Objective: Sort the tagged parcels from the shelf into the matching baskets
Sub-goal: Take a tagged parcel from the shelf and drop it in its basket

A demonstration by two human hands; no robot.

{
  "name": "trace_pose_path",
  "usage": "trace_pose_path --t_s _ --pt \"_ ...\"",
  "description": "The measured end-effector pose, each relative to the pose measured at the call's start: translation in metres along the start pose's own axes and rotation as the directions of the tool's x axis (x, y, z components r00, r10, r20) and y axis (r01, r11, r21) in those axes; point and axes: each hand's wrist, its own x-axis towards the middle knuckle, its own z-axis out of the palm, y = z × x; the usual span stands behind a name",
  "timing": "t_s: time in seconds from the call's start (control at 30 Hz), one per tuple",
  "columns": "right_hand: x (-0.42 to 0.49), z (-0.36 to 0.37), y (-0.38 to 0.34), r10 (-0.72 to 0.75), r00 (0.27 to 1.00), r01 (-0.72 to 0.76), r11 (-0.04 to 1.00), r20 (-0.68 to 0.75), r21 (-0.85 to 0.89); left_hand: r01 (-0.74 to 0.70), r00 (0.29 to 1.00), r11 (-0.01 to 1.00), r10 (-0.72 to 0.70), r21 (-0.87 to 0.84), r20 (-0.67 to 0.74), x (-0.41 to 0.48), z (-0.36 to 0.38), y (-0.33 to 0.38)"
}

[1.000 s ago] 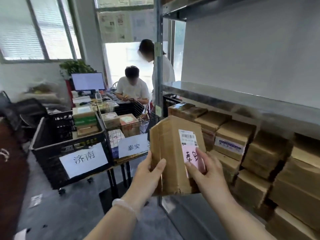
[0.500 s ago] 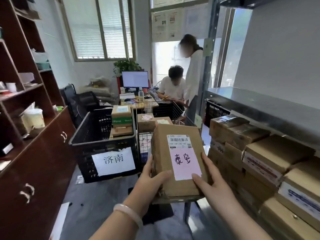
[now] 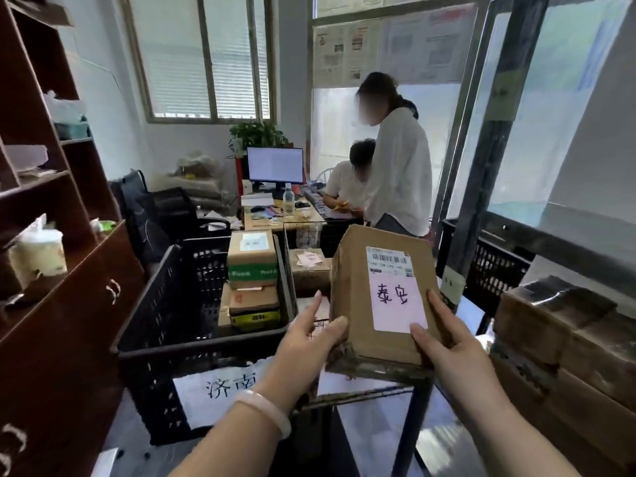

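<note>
A brown cardboard parcel [image 3: 358, 304] with a barcode label and a pink tag reading 泰安 is held up in front of me. My left hand [image 3: 306, 342] grips its lower left corner, thumb on the front face. My right hand [image 3: 444, 335] grips its lower right edge, thumb on the tag's corner. Below and behind it stands a wire basket [image 3: 303, 232] holding a parcel with a pink tag; its sign is hidden by the parcel. To the left is a black plastic basket [image 3: 172, 304] signed 济南 with several stacked parcels.
Stacked brown parcels [image 3: 564, 342] fill the metal shelf at the right, with a black crate [image 3: 488, 266] behind. A dark wooden cabinet [image 3: 62, 304] lines the left. Two people [image 3: 395, 173] are at a desk with a monitor beyond the baskets.
I have turned left and stepped closer to the baskets, carrying the parcel from the shelf side. It now hangs over the wire basket. Both hands keep the same hold.
</note>
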Motion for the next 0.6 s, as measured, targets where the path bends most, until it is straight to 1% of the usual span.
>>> trace_pose_path --t_s 0.1,0.2,0.3,0.4,0.5,0.6 --pt "0.043 0.028 -0.003 0.008 0.999 -0.008 1.000 -0.037 0.000 -0.061 0.998 0.969 0.064 0.238 -0.005 0.045 -0.034 -0.002" --pt "0.078 0.049 0.000 0.015 0.998 -0.015 1.000 -0.067 -0.001 -0.137 0.988 0.909 0.154 0.393 -0.012 0.087 -0.059 -0.008" --pt "0.109 0.059 0.004 0.025 0.995 -0.027 0.999 -0.095 -0.023 -0.167 0.980 0.864 0.197 0.475 -0.013 0.116 -0.071 -0.016" --pt "0.149 0.069 0.009 0.035 0.995 -0.044 0.995 -0.097 -0.090 -0.160 0.982 0.829 0.187 0.535 0.005 0.138 -0.074 -0.028" --pt "0.196 0.084 0.026 0.058 0.998 -0.064 0.983 -0.038 -0.172 -0.124 0.988 0.822 0.152 0.555 -0.005 0.160 -0.075 -0.037" --pt "0.233 0.107 0.055 0.089 0.995 -0.068 0.941 0.049 -0.331 -0.105 0.993 0.786 0.121 0.610 0.016 0.177 -0.077 -0.042"
